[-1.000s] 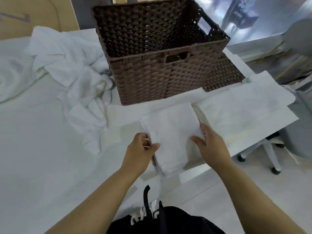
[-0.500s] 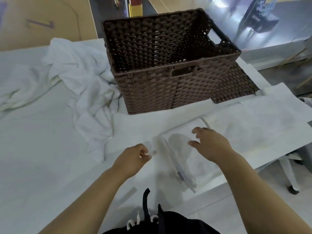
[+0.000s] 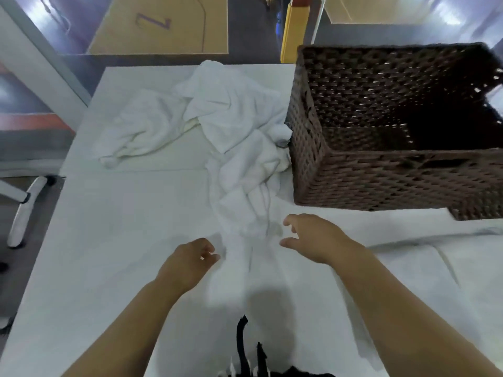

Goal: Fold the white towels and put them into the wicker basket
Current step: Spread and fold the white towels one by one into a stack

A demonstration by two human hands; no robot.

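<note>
White sheeting covers the table (image 3: 114, 240) that we stand at, and beyond its far edge the floor shows tan panels, one marked with a 7. A second ago our hands were on a folded towel at the near right of the table, the left pinching its edge and the right flat on top; now we have let it go and turned left, so the folded towel is no longer clearly in view, though a pale fold at the right edge may be it. Our left hand (image 3: 187, 261) hangs with loosely curled fingers and holds nothing; our right hand (image 3: 310, 238) is spread and released, reaching forward. Both hover just short of the near tail of the crumpled white towels (image 3: 239, 148), which lie heaped against the left wall of the wicker basket (image 3: 381, 186). The basket's dark interior shows no towel that we can make out. We judge that one fold is done but not yet stowed, and that we are moving to take the next towel from the pile; the grasp is not yet made
</note>
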